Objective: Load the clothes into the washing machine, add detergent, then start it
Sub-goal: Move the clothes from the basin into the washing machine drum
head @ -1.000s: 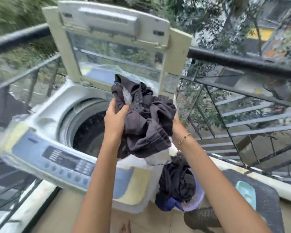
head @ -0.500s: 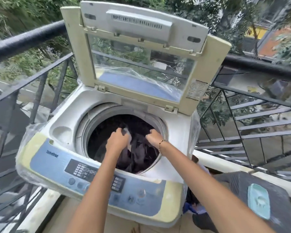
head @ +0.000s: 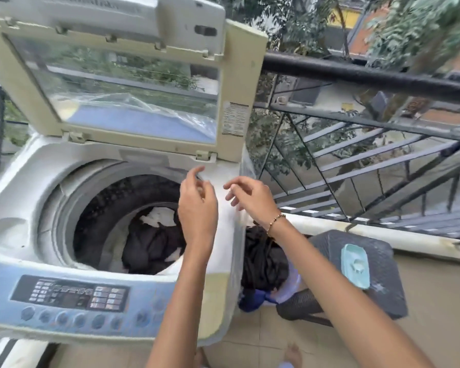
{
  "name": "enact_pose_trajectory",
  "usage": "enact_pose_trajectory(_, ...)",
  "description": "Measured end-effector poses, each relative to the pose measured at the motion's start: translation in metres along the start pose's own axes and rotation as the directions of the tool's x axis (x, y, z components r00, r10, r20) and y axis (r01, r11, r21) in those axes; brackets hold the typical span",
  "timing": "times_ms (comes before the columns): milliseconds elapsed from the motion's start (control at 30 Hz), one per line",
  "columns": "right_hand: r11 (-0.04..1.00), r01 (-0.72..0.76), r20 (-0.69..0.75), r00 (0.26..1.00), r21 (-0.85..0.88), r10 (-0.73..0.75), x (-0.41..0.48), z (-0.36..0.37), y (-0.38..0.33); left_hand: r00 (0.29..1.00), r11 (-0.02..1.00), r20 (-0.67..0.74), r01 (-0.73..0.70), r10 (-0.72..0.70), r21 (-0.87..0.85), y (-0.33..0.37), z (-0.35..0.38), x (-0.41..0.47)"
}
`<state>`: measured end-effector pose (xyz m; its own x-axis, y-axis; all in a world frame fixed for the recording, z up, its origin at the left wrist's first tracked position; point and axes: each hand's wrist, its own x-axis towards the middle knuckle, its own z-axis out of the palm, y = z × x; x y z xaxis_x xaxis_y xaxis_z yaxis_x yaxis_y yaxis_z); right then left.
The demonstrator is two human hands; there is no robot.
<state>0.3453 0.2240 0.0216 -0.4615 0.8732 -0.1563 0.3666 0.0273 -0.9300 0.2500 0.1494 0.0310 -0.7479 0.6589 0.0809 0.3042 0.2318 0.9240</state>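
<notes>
Dark clothes [head: 149, 243] in one washing machine [head: 37, 187]; left hand [head: 197, 208], right hand [head: 252, 197] both loose, empty.

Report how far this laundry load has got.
Done: some dark clothes lie in the drum, lid up. In hand: nothing; left hand and right hand hover open above the washer. Left: the dark pile beside it, detergent (none visible), then the control panel.
</notes>
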Motion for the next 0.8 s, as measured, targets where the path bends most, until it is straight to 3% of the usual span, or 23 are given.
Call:
enact_pose_trajectory(133, 0.995, -0.093, -0.05, 0.994, 0.028, 0.094, -0.004, -0.056, 0.046, 0.999, 0.998, 0.039, -0.026, 0.029, -0.06, 0.014, 0.06, -0.033)
enact_pose_trajectory(300, 0.968, -0.25, -0.074, 0.965, 0.023, 0.251, -0.005, -0.113, 0.139, 0.977, 1.0, 0.211, -0.016, 0.017, -0.008, -0.01, 0.153, -0.087)
enact_pose_trajectory(433, 0.917, -0.397, -0.069, 0.914, 0.041, 0.399, -0.001, -0.14, 0.239, 0.915, 0.974, 0.363, 0.109, -0.177, 0.201, -0.083, 0.229, -0.124)
enact_pose_trajectory(567, 0.847, -0.527, -0.087, 0.843, 0.066, 0.531, 0.01, -0.135, 0.357, 0.821, 0.882, 0.414, 0.209, -0.393, 0.423, -0.185, 0.284, -0.15)
enact_pose_trajectory(700, 0.773, -0.634, -0.093, 0.771, -0.021, 0.63, 0.009, -0.104, 0.464, 0.741, 0.799, 0.451, 0.19, -0.498, 0.57, -0.271, 0.32, -0.16)
enact_pose_trajectory(800, 0.728, -0.666, -0.122, 0.746, -0.164, 0.655, 0.008, -0.085, 0.519, 0.732, 0.791, 0.511, 0.06, -0.449, 0.609, -0.313, 0.34, -0.16)
